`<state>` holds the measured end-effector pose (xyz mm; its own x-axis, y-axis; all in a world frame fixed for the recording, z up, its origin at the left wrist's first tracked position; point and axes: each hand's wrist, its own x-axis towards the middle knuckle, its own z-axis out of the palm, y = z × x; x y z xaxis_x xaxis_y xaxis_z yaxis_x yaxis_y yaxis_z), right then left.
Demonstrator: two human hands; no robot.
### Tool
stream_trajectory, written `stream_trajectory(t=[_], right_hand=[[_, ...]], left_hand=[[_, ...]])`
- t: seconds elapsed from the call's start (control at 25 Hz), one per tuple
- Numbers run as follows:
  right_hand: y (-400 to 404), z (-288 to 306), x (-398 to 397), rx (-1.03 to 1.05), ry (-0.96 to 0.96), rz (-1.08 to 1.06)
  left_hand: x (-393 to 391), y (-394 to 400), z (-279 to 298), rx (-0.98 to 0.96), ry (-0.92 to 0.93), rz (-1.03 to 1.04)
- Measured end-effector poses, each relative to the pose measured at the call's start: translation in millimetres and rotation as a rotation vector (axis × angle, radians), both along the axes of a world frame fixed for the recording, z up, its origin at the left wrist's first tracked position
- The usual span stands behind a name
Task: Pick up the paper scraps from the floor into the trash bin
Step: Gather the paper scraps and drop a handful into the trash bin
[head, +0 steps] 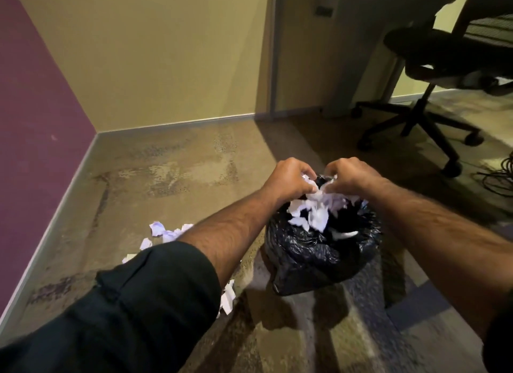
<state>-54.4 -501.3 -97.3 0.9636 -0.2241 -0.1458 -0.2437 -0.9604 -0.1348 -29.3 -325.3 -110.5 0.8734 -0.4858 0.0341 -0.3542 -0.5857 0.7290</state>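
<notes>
Paper scraps [313,206]: a white bunch is sitting right over the mouth of the trash bin [319,256], which is lined with a black plastic bag. Left hand [288,178] and right hand [351,176] are both hovering above the opening, fingers curled in and pinching the top of the bunch; lower pieces are hanging loose into the bag. More white paper is showing deeper inside the liner.

Loose scraps on the floor [163,233] are lying left of the bin, partly hidden by the person's dark sleeve [133,303]; a few more [227,297] are lying just below the forearm.

Carpet [172,172] behind the bin is running open up to the baseboard, purple wall on the left edge. An office chair [433,75] is standing well apart, back right, under a desk, with cables [499,175] trailing at the right edge.
</notes>
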Motion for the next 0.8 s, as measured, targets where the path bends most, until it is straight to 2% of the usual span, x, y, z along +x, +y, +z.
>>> stream_trajectory(t=[0.24,0.48,0.8], right_hand=[[1,0,10,-0.055,-0.079,0.015],[11,-18,16,-0.089,-0.135,0.031],[37,-40,26,0.006,-0.157,0.069]], left_hand=[[4,-1,-2,0.017,-0.034,-0.015],[2,6,-12,-0.048,0.057,-0.225],[7,30,-22,0.327,-0.241,-0.051]])
